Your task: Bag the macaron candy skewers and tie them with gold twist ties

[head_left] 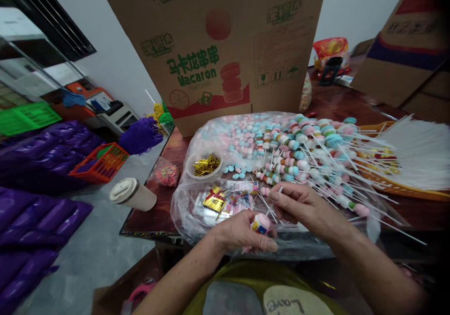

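My left hand is closed around a pink candy piece with a printed blue, yellow and white wrapper. Thumb and fingertips of my right hand pinch a white stick, whose lower end runs down towards the candy. Whether the stick joins the candy I cannot tell. Just beyond both hands lie printed clear bags and a gold packet of twist ties. Many skewers of pink, white, blue and green candies are piled behind my right hand, on a clear plastic sheet.
A bowl of gold ties stands at left, near a lidded cup and a bag of pink candies. An orange basket holds white sticks at right. A large cardboard box blocks the back. Purple sacks lie left.
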`<state>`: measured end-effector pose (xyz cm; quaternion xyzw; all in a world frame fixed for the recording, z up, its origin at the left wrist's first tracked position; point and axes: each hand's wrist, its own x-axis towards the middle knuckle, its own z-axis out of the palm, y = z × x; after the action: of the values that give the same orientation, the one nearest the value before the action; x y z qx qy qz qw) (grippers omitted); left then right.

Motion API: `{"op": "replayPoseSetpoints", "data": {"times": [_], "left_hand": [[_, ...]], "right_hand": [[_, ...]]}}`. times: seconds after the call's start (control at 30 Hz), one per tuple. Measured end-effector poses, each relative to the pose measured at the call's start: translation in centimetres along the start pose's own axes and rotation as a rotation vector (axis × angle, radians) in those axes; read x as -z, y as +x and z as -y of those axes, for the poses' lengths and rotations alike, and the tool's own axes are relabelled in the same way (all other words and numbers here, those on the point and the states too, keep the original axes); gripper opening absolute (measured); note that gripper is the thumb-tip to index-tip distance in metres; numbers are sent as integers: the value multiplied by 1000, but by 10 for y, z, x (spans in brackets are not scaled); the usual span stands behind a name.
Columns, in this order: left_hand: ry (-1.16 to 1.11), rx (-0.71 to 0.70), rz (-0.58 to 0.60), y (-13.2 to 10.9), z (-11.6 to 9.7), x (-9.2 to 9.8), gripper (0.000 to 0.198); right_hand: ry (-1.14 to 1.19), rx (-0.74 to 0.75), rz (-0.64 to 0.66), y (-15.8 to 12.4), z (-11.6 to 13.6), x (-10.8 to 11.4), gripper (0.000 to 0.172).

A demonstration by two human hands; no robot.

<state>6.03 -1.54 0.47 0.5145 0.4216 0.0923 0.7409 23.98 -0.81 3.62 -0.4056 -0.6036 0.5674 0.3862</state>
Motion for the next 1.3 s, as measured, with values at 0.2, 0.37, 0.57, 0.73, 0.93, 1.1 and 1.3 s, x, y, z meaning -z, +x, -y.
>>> {"op": "replayPoseSetpoints", "data": {"times": [0.2,0.37,0.57,0.73,0.93,1.1,1.3], "left_hand": [[12,69,-12,1,0,0,42],[-107,-73,75,10,0,10,39],[-109,-40,205,-2,9,29,52],[47,-14,115,-9,12,27,47],[235,-175,-39,-13,-1,17,44],[587,-626,-509,-12,5,7,31],[1098,-1047,-790,-9,9,8,35]], "right_hand": [[-135,-1,-38,1,-21,-14,43],[-34,-44,-45,4,-41,-24,44],[99,-90,-49,1,-31,4,40],[-65,33,136,-9,-17,27,36],[-73,86,119,-14,-15,30,33],[9,92,-140,-17,-31,32,27],[193,73,-217,-17,-42,28,23]]}}
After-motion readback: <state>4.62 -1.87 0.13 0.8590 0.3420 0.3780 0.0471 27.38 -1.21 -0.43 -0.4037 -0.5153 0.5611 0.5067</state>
